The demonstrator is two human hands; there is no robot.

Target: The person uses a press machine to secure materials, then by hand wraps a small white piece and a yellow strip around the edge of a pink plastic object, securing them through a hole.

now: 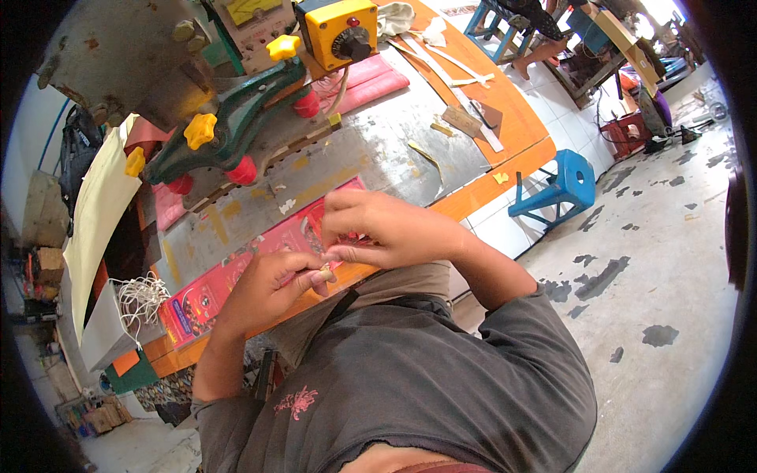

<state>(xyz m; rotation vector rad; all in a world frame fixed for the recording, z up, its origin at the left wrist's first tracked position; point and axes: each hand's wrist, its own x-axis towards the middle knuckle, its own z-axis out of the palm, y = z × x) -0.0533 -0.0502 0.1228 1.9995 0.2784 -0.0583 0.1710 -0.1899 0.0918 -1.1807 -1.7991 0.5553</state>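
Note:
My left hand (272, 284) and my right hand (388, 229) meet over the table's near edge, fingertips almost touching. The left thumb and fingers are pinched around a tiny pale-yellow bit (326, 269), too small to name. On my right hand the fingers are curled and the thumb is pressed in toward the same spot; whatever it grips is hidden. Under both hands lies a long red printed sheet (236, 272), flat along the front of the table and partly covered by them.
A dark green press frame (229, 130) with yellow star knobs and a yellow control box (341, 35) stands at the far left. White cord (142, 303) lies bundled at left. White strips (449, 67) are at the far right. A blue stool (564, 189) stands beside the table (524, 158); another person's leg (540, 57) shows beyond.

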